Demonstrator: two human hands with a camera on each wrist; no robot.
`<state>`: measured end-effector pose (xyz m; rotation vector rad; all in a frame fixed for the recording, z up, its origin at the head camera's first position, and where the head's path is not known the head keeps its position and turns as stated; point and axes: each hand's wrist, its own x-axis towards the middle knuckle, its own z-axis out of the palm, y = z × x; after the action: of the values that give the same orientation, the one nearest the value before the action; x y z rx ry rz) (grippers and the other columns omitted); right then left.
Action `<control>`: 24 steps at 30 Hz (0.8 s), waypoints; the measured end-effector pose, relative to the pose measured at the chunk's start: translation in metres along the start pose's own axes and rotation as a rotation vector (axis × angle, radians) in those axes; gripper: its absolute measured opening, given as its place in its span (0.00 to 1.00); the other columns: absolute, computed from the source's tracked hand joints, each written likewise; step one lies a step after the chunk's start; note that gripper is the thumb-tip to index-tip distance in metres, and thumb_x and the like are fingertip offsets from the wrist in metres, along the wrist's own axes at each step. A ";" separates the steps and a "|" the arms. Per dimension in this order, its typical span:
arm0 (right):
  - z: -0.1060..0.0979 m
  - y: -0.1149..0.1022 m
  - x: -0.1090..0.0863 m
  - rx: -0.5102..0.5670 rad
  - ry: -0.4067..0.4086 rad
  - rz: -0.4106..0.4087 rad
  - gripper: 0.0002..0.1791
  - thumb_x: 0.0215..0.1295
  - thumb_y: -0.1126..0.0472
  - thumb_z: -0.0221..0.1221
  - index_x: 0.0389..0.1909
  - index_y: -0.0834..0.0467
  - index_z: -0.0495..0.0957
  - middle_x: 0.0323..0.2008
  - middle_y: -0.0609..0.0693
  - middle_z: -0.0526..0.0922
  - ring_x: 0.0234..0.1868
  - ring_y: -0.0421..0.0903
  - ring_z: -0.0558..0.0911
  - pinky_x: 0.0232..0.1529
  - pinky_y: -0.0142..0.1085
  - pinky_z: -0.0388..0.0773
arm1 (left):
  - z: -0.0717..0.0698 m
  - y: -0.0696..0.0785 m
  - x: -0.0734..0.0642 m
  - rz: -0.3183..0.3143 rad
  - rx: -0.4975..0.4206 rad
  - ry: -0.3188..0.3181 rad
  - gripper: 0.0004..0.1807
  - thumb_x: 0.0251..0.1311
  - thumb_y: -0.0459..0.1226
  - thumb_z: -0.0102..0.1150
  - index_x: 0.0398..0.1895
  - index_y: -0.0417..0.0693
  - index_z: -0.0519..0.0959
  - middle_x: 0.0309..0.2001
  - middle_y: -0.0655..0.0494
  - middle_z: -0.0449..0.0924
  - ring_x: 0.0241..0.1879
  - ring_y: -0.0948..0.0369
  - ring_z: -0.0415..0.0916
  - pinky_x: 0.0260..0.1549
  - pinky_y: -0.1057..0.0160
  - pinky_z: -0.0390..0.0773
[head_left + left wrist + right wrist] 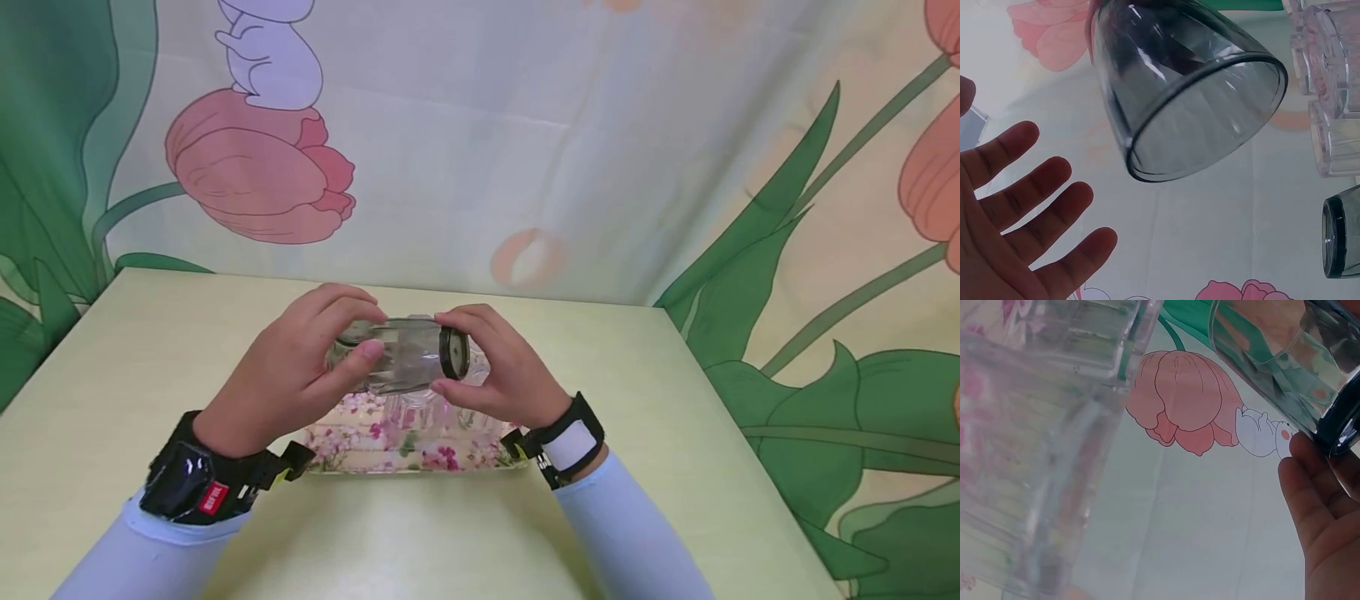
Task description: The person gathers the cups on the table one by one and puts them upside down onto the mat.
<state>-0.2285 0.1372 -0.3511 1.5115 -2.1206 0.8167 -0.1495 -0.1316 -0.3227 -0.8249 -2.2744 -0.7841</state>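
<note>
A smoky grey drinking glass (411,357) is held sideways above a floral tray (360,454) in the head view. My right hand (510,367) grips its thick dark base between thumb and fingers. The left hand (300,358) is by the glass's mouth end, overlapping it in the head view. From the left wrist, that hand's fingers (1054,181) are spread and apart from the glass's open rim (1207,115). In the right wrist view, fingertips (1310,453) lie against the base.
Clear ribbed glasses (416,412) stand on the tray beneath the hands. Another smoky glass (1342,234) shows at the right edge of the left wrist view. The pale table (630,467) runs back to a printed floral curtain (465,150).
</note>
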 end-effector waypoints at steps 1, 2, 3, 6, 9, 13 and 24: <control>-0.001 0.000 0.003 -0.013 -0.011 -0.004 0.36 0.64 0.46 0.65 0.68 0.60 0.68 0.59 0.53 0.74 0.60 0.46 0.74 0.62 0.35 0.74 | 0.000 0.000 0.000 -0.002 0.004 0.003 0.18 0.64 0.42 0.62 0.54 0.44 0.78 0.56 0.50 0.77 0.59 0.54 0.73 0.56 0.48 0.78; -0.002 0.000 0.005 -0.029 -0.021 -0.008 0.36 0.63 0.47 0.65 0.67 0.60 0.68 0.59 0.53 0.75 0.61 0.46 0.74 0.63 0.35 0.73 | 0.000 0.000 0.000 -0.005 0.008 0.005 0.20 0.64 0.42 0.62 0.56 0.43 0.77 0.56 0.49 0.77 0.59 0.53 0.73 0.56 0.48 0.78; -0.002 0.001 0.008 -0.044 -0.031 -0.014 0.36 0.63 0.47 0.65 0.67 0.60 0.68 0.59 0.53 0.75 0.61 0.46 0.74 0.64 0.35 0.72 | 0.000 0.000 0.000 -0.007 0.013 0.008 0.21 0.64 0.43 0.63 0.57 0.43 0.76 0.57 0.49 0.77 0.59 0.53 0.73 0.56 0.48 0.78; -0.004 0.002 0.018 -0.063 -0.067 -0.013 0.36 0.62 0.48 0.67 0.67 0.61 0.69 0.58 0.53 0.75 0.61 0.46 0.74 0.65 0.35 0.71 | -0.001 -0.001 0.000 -0.005 0.018 0.024 0.25 0.63 0.43 0.64 0.61 0.43 0.75 0.58 0.48 0.76 0.59 0.52 0.73 0.56 0.47 0.78; -0.002 0.005 0.023 -0.061 -0.101 0.011 0.36 0.61 0.49 0.68 0.67 0.60 0.70 0.58 0.53 0.76 0.61 0.46 0.74 0.65 0.35 0.72 | -0.002 -0.001 0.000 0.009 0.025 0.044 0.27 0.62 0.43 0.64 0.62 0.43 0.74 0.58 0.47 0.76 0.60 0.52 0.73 0.56 0.47 0.78; 0.004 0.010 0.028 -0.052 -0.144 0.047 0.35 0.61 0.49 0.68 0.66 0.59 0.70 0.59 0.52 0.75 0.60 0.44 0.74 0.63 0.35 0.73 | -0.004 -0.002 -0.001 0.021 0.030 0.070 0.27 0.62 0.43 0.64 0.63 0.43 0.74 0.58 0.48 0.77 0.60 0.52 0.73 0.57 0.47 0.77; 0.025 0.009 0.045 -0.071 -0.265 0.041 0.36 0.62 0.44 0.65 0.68 0.55 0.69 0.59 0.47 0.74 0.57 0.41 0.74 0.56 0.28 0.74 | -0.010 -0.003 -0.002 0.011 0.030 0.099 0.26 0.63 0.42 0.63 0.63 0.44 0.74 0.59 0.49 0.76 0.61 0.53 0.73 0.58 0.48 0.76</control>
<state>-0.2520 0.0907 -0.3436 1.6195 -2.3486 0.5735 -0.1471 -0.1412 -0.3187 -0.7679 -2.1873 -0.7668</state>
